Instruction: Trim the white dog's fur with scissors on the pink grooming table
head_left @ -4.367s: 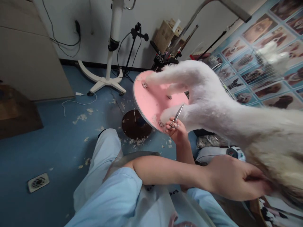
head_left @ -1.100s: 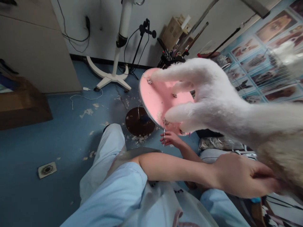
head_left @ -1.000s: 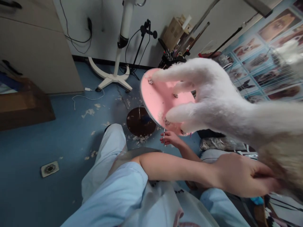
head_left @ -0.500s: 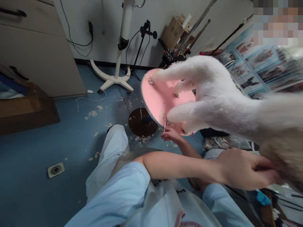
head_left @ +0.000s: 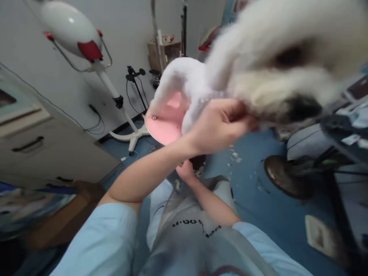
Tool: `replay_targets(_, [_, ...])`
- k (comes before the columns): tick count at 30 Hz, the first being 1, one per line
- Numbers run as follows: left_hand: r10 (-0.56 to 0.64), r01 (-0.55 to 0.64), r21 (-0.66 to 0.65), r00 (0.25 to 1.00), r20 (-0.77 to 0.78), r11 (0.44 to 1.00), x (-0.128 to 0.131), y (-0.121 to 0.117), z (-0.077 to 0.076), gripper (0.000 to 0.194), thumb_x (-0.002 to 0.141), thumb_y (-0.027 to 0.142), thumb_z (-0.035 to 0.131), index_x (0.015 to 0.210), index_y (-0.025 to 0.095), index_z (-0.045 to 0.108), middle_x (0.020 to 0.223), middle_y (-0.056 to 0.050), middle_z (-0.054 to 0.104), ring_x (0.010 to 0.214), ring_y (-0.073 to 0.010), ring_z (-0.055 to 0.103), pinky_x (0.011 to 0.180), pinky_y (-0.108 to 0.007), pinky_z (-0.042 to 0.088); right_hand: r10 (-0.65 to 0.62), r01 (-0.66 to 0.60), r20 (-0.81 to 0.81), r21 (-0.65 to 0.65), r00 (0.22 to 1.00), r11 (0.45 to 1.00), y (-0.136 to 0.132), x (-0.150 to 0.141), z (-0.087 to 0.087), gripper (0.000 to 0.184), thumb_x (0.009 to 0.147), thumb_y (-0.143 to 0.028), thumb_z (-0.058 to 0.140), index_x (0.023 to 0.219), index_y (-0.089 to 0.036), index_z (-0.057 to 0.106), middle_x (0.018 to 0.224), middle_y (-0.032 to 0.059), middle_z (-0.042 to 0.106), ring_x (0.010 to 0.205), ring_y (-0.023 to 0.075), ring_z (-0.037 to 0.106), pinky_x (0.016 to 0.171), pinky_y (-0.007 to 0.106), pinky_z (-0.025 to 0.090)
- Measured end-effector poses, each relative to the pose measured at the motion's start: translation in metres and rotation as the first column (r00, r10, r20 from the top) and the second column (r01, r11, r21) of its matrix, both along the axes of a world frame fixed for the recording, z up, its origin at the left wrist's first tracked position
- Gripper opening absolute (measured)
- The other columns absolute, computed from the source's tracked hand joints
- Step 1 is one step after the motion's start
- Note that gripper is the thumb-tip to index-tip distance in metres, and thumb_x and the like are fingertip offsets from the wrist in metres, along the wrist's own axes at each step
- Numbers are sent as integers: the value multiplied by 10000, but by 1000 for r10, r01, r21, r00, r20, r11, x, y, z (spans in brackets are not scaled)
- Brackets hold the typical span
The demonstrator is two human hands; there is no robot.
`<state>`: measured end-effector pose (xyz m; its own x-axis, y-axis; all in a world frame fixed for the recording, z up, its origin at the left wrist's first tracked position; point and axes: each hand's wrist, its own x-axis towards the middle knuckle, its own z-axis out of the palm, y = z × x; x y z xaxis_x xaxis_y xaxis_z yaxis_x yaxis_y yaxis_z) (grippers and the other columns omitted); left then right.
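Note:
A white fluffy dog (head_left: 186, 76) stands on a round pink table (head_left: 163, 128). Its blurred head fills the upper right, very close to me. My left hand (head_left: 221, 122) reaches across and is closed on the fur under the dog's chin. My right hand (head_left: 186, 171) is low, below the table edge and behind my left forearm. Its fingers are hidden, and no scissors show in it. I wear a light blue top and a grey apron.
A white and red dryer (head_left: 69, 27) on a white stand leans at the upper left. Drawers (head_left: 43, 153) stand at the left. A dark round base (head_left: 284, 180), a floor drain (head_left: 319, 235) and fur clippings lie on the blue floor.
The view has swung up and left, so the dog's head now looms close. My left hand still holds the chin fur. My right hand dropped below the table, and the scissors are out of sight.

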<state>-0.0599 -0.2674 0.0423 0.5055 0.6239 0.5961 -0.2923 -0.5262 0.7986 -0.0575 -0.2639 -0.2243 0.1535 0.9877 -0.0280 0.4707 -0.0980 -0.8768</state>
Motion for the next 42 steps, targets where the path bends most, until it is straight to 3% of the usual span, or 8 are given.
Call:
replay_targets(3, [59,-54,97,997,-51,994,1,3,17,151,813,119,559,673,78,599,647,19,668,576,-24,605,517,-106,467,-96,101,-137,28,986,995,21,-20,11,232,707,-308,650,871,-208,520,828,39,649,807,196,637,715,265,461])
replay_targets(6, [73,-50,191,991,-116,980,7,4,29,196,832,131,528,659,71,599,627,23,669,524,-18,587,478,-106,457,-152,160,-216,20,964,987,41,-33,27,153,738,-226,596,867,-202,516,853,49,657,817,193,629,738,275,462])
replay_targets(13, [140,-89,247,970,-199,965,21,10,32,213,821,57,457,659,69,593,614,43,657,477,5,524,483,-112,423,-220,222,-263,-23,940,975,62,-38,52,281,743,-352,664,913,-181,519,949,99,653,941,237,629,845,336,463])
replay_targets(16, [110,-63,236,975,-192,970,21,15,29,217,818,48,476,636,93,585,612,38,662,453,9,491,468,-123,414,-237,240,-255,-18,937,971,67,-38,54,155,773,-216,597,904,-181,521,939,96,658,947,228,633,851,330,465])
replay_targets(21, [73,-34,214,981,-178,976,18,16,28,210,819,69,481,647,117,592,629,26,667,470,-12,503,473,-165,433,-228,242,-283,16,932,970,68,-38,55,249,753,-339,650,895,-181,520,967,105,662,945,244,635,855,347,468])
replay_targets(25, [28,2,200,989,-145,980,16,14,28,179,806,97,491,658,131,586,633,17,668,477,-19,493,493,-189,434,-229,239,-249,9,941,971,67,-35,57,128,772,-206,593,873,-178,519,933,99,662,937,225,635,841,325,466])
replay_targets(38, [57,-22,234,988,-143,972,20,12,30,197,812,148,527,638,187,612,627,76,667,487,-20,527,480,-173,475,-157,187,-332,58,930,981,64,-24,68,224,729,-327,646,853,-201,509,902,46,658,873,204,633,797,301,476])
replay_targets(42, [54,-15,247,986,-155,969,19,16,28,193,831,161,530,659,176,614,643,69,675,489,-9,534,493,-163,492,-185,215,-343,51,921,975,69,-28,64,147,741,-239,604,832,-206,493,886,51,653,867,196,625,792,296,472])
